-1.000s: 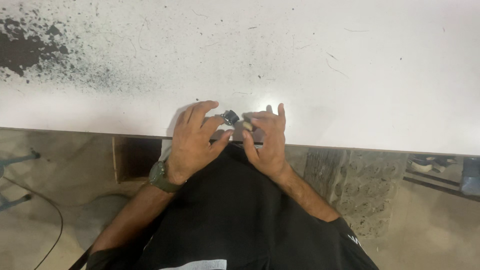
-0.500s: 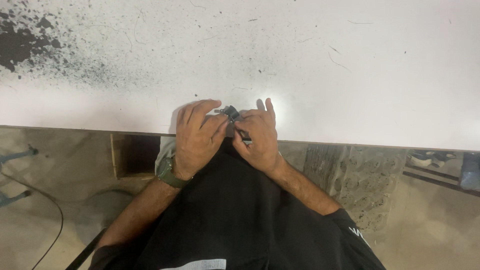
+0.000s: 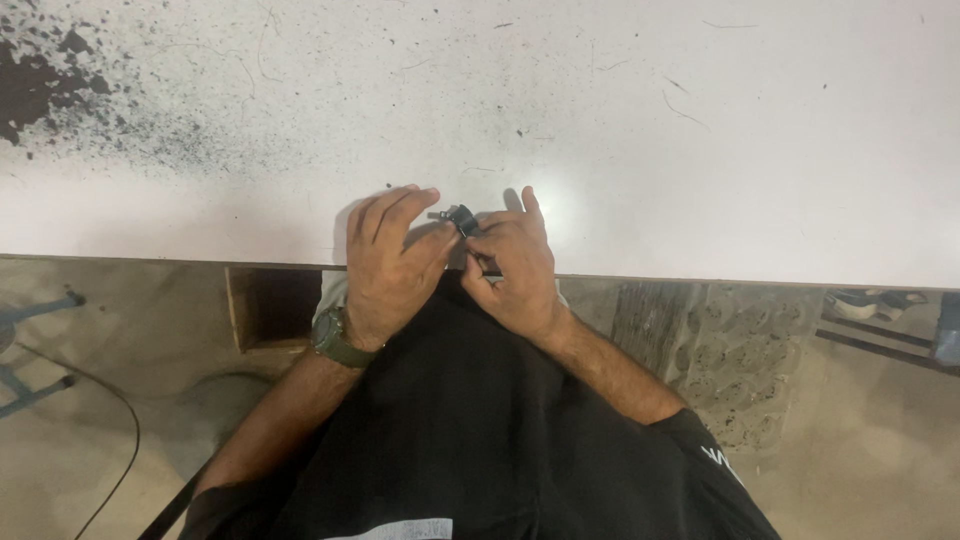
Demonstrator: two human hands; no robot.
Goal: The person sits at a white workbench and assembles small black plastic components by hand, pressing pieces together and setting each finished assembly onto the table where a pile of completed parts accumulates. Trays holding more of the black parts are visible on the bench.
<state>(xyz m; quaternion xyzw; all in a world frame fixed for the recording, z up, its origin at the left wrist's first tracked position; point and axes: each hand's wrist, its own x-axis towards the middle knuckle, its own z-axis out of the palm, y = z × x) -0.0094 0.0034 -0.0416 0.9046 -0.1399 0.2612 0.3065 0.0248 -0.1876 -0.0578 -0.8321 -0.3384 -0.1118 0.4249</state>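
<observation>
- Both hands had drawn closer together than a second before, when the small dark part showed in a gap between them; by this moment it was pinched tight between the two.
- His left hand [image 3: 392, 262] lay knuckles-up at the near edge of the white worktop [image 3: 700, 150], fingers [image 3: 400, 205] curled forward, thumb side pressed against the part.
- His right hand [image 3: 512, 265] met it from the other side, fingertips closed on the same small black part [image 3: 464, 219], which sat just above the worktop's edge, touching both hands.
- What the part was, I could not tell; it was mostly hidden.
- A green wristwatch [image 3: 335, 340] sat on the left wrist; black speckles [image 3: 40, 80] stained the far left of the surface.
- To do this well, I judged he should keep the piece over the worktop rather than his lap, so a slip would not send it to the floor [image 3: 80, 400].
</observation>
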